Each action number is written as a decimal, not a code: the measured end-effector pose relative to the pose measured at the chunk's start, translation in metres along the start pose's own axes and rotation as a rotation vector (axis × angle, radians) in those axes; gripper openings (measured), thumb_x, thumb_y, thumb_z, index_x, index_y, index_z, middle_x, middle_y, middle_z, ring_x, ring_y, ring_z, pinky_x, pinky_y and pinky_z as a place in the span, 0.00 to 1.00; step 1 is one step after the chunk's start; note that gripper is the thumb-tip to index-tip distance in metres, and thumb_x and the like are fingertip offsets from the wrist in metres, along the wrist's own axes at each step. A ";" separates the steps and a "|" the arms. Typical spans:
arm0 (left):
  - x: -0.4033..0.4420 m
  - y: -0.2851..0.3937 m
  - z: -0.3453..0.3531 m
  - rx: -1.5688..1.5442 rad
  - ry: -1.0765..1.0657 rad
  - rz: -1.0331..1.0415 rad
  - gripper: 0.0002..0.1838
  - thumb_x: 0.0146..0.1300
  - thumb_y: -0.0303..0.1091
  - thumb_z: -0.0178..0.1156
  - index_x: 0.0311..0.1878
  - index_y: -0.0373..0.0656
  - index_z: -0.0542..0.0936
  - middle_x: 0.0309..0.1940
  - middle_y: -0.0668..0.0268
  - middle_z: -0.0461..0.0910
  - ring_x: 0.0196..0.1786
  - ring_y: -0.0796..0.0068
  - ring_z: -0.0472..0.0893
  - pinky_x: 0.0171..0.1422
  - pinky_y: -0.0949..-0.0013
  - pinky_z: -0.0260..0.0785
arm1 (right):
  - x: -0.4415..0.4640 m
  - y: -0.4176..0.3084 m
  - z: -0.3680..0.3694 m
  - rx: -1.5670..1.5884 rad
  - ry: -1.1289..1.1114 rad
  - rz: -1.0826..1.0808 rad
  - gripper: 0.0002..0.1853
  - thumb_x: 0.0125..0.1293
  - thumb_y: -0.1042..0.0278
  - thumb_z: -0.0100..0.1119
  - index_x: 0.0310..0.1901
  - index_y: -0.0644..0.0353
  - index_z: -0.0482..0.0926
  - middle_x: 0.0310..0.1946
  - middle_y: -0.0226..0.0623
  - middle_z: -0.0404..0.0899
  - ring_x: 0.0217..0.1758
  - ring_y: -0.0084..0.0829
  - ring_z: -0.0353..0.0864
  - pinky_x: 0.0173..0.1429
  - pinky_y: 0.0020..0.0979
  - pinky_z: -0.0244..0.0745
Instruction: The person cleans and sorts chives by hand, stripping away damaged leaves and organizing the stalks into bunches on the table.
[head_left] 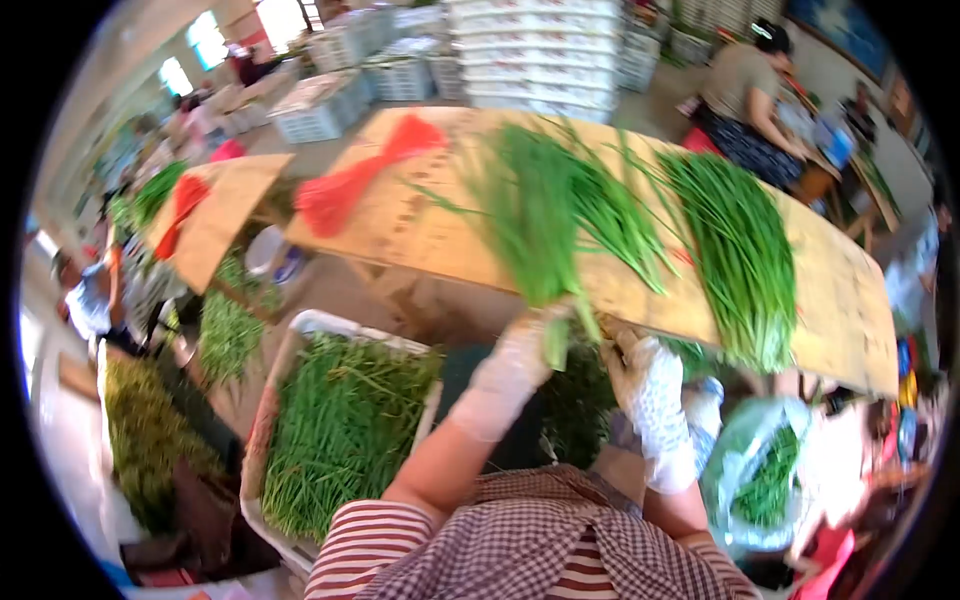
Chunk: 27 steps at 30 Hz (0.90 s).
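My left hand (535, 340), in a thin whitish glove, is closed around the lower stalks of a bunch of green chives (535, 215). The bunch is smeared by motion, its leaves pointing away over the wooden table (430, 225) and its pale ends sticking out below my fingers. Close by on the right is my right hand (640, 370), also gloved, with curled fingers near the stalk ends; whatever it may hold is hidden. A looser chive bunch (625, 220) lies just behind, and a thick chive pile (735, 255) rests farther right on the table.
Red netting (370, 175) lies on the table's left part. A white crate (262, 440) full of greens stands at lower left, a plastic bag (725, 480) of greens at lower right. White crates (535, 60) are stacked behind. A seated person (745, 95) works at back right.
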<state>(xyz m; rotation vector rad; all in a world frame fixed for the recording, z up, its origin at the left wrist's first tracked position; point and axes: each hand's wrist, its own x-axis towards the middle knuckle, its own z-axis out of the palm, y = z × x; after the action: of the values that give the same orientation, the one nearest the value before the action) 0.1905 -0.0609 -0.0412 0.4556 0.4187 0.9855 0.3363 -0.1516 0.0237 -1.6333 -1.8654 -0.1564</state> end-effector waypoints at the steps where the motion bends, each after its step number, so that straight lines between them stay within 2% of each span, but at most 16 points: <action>1: -0.008 0.016 0.020 -0.138 0.055 -0.095 0.15 0.62 0.28 0.60 0.51 0.34 0.74 0.41 0.61 0.79 0.45 0.62 0.81 0.54 0.57 0.77 | -0.001 0.011 -0.008 -0.006 0.036 0.093 0.08 0.61 0.64 0.61 0.41 0.55 0.82 0.31 0.42 0.82 0.30 0.45 0.81 0.31 0.41 0.76; 2: -0.021 0.026 0.039 -0.182 0.097 -0.043 0.15 0.62 0.29 0.60 0.50 0.33 0.74 0.38 0.59 0.79 0.40 0.59 0.80 0.50 0.55 0.76 | 0.000 0.021 -0.013 -0.004 0.079 0.176 0.09 0.61 0.64 0.61 0.41 0.55 0.82 0.33 0.43 0.82 0.32 0.46 0.82 0.32 0.40 0.76; 3: -0.018 0.025 0.029 -0.175 0.082 -0.055 0.14 0.64 0.30 0.59 0.50 0.34 0.74 0.34 0.61 0.78 0.36 0.62 0.79 0.48 0.58 0.75 | 0.003 0.036 -0.008 0.066 0.250 0.132 0.09 0.61 0.64 0.61 0.41 0.55 0.82 0.32 0.42 0.82 0.29 0.46 0.81 0.32 0.40 0.76; 4: -0.014 0.021 0.019 -0.168 0.070 -0.059 0.13 0.65 0.32 0.58 0.50 0.36 0.74 0.30 0.63 0.77 0.31 0.66 0.78 0.46 0.61 0.74 | 0.005 0.046 -0.011 -0.091 0.203 0.213 0.09 0.61 0.63 0.61 0.41 0.53 0.82 0.31 0.40 0.82 0.28 0.44 0.82 0.31 0.39 0.76; 6: -0.011 0.016 0.014 -0.231 -0.080 -0.118 0.10 0.68 0.34 0.56 0.47 0.39 0.74 0.26 0.67 0.73 0.26 0.72 0.73 0.44 0.64 0.72 | 0.018 0.053 -0.005 -0.192 0.300 0.213 0.09 0.59 0.60 0.63 0.39 0.51 0.82 0.27 0.38 0.81 0.28 0.41 0.82 0.32 0.38 0.75; 7: -0.011 0.015 0.011 -0.262 -0.152 -0.141 0.09 0.69 0.35 0.55 0.46 0.40 0.75 0.24 0.69 0.71 0.23 0.74 0.71 0.43 0.65 0.71 | 0.026 0.058 0.001 -0.299 0.286 0.195 0.09 0.58 0.58 0.64 0.38 0.51 0.82 0.26 0.37 0.80 0.28 0.40 0.81 0.32 0.37 0.75; 9: -0.006 0.011 0.004 -0.203 -0.167 -0.190 0.08 0.70 0.37 0.53 0.42 0.43 0.74 0.22 0.71 0.68 0.21 0.76 0.69 0.44 0.67 0.71 | 0.041 0.070 0.017 -0.452 0.229 0.207 0.11 0.54 0.54 0.66 0.34 0.49 0.81 0.22 0.35 0.77 0.28 0.38 0.80 0.33 0.37 0.74; 10: -0.005 0.010 0.001 -0.174 -0.171 -0.214 0.07 0.71 0.38 0.53 0.41 0.45 0.74 0.22 0.72 0.67 0.19 0.78 0.67 0.44 0.67 0.71 | 0.048 0.079 0.023 -0.491 0.104 0.193 0.13 0.60 0.52 0.62 0.38 0.51 0.83 0.25 0.39 0.79 0.30 0.39 0.81 0.33 0.38 0.75; 13: -0.011 0.015 0.008 -0.122 -0.173 -0.242 0.07 0.71 0.39 0.53 0.38 0.47 0.72 0.22 0.73 0.68 0.22 0.77 0.69 0.46 0.66 0.72 | 0.057 0.096 0.043 -0.616 0.105 0.244 0.10 0.61 0.54 0.61 0.35 0.51 0.82 0.22 0.38 0.78 0.27 0.40 0.80 0.30 0.39 0.75; 18: -0.018 0.012 0.036 0.121 0.122 -0.149 0.10 0.70 0.37 0.53 0.48 0.42 0.76 0.34 0.66 0.78 0.38 0.75 0.77 0.51 0.63 0.73 | 0.030 0.045 0.032 -0.584 0.132 0.236 0.09 0.60 0.55 0.62 0.31 0.50 0.83 0.21 0.37 0.78 0.24 0.40 0.80 0.27 0.40 0.74; 20: -0.015 0.005 0.036 0.189 0.152 -0.114 0.13 0.70 0.35 0.53 0.52 0.40 0.76 0.40 0.63 0.80 0.43 0.73 0.78 0.53 0.63 0.73 | 0.014 0.011 0.026 -0.518 -0.063 0.263 0.09 0.58 0.55 0.64 0.31 0.50 0.83 0.22 0.37 0.80 0.24 0.40 0.80 0.27 0.40 0.73; 21: -0.009 -0.001 0.025 0.224 0.141 -0.086 0.14 0.70 0.35 0.53 0.54 0.38 0.76 0.42 0.61 0.81 0.45 0.73 0.78 0.54 0.63 0.73 | 0.011 0.004 0.027 -0.308 0.078 0.095 0.10 0.58 0.55 0.66 0.32 0.52 0.84 0.23 0.38 0.82 0.23 0.39 0.81 0.26 0.38 0.74; 22: -0.006 -0.006 0.018 0.259 0.130 -0.059 0.16 0.69 0.34 0.54 0.56 0.37 0.76 0.44 0.60 0.81 0.47 0.72 0.78 0.55 0.63 0.73 | 0.008 -0.004 0.015 -0.021 0.102 -0.032 0.11 0.59 0.55 0.66 0.34 0.53 0.84 0.24 0.39 0.83 0.24 0.38 0.82 0.26 0.36 0.74; 24: -0.006 0.002 0.013 0.191 0.098 -0.070 0.14 0.68 0.32 0.54 0.53 0.36 0.76 0.40 0.64 0.81 0.41 0.70 0.80 0.55 0.64 0.74 | -0.002 0.009 0.021 0.060 0.102 0.021 0.12 0.60 0.54 0.66 0.35 0.54 0.84 0.25 0.40 0.82 0.24 0.39 0.82 0.26 0.35 0.75; 26: -0.007 0.004 0.006 0.015 0.038 -0.071 0.13 0.68 0.31 0.54 0.52 0.35 0.76 0.37 0.66 0.80 0.37 0.71 0.80 0.52 0.64 0.74 | 0.017 0.022 0.017 -0.139 0.143 0.325 0.13 0.61 0.54 0.65 0.34 0.55 0.84 0.23 0.39 0.81 0.23 0.41 0.81 0.25 0.37 0.74; 27: -0.014 0.010 0.025 -0.013 0.068 -0.103 0.10 0.69 0.33 0.55 0.48 0.38 0.76 0.28 0.71 0.75 0.28 0.75 0.76 0.47 0.65 0.74 | 0.027 0.028 0.012 -0.251 0.221 0.248 0.14 0.60 0.53 0.65 0.33 0.56 0.84 0.21 0.38 0.79 0.23 0.41 0.80 0.26 0.40 0.73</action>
<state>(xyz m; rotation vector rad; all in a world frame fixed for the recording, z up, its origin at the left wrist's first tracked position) 0.1892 -0.0728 -0.0133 0.3857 0.4919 0.9054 0.3573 -0.1168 0.0194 -1.9147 -1.5112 -0.4602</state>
